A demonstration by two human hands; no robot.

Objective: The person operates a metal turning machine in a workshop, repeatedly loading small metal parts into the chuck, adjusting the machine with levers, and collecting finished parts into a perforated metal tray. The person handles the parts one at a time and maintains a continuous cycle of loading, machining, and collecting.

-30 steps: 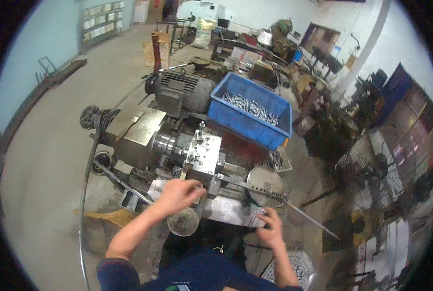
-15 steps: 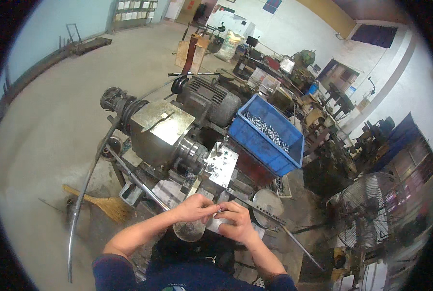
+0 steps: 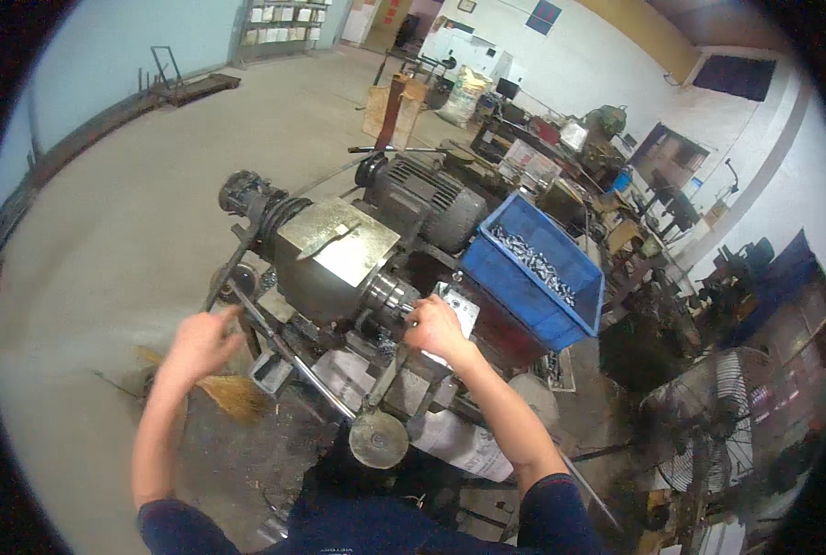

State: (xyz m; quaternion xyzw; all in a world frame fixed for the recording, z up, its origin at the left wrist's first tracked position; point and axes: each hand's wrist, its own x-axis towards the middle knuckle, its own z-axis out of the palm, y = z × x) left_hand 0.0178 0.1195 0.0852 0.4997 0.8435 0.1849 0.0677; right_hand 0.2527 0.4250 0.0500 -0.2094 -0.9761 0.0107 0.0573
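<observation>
My left hand (image 3: 202, 347), slightly blurred, is closed around the long metal lever (image 3: 221, 289) at the left of the machine. My forearm covers the lever's lower part. My right hand (image 3: 439, 328) reaches over the silvery tool block (image 3: 462, 306), its fingers bent together close to the front of the round metal chuck (image 3: 387, 294). Whatever lies between those fingertips is hidden. Behind the chuck stands the machine's headstock (image 3: 325, 287), with a flat metal bar (image 3: 328, 242) lying on its bright top plate.
A blue crate (image 3: 533, 287) of small shiny metal parts (image 3: 535, 259) stands right of the motor (image 3: 427, 199). A steel rod (image 3: 293, 356) slants across the machine's front toward a round disc (image 3: 379, 440). A straw broom (image 3: 233, 396) lies at left; a large fan (image 3: 709, 421) stands at right.
My hands were together over the machine's near end. They have parted: the left went out to the lever, the right up to the chuck. The view has shifted a little.
</observation>
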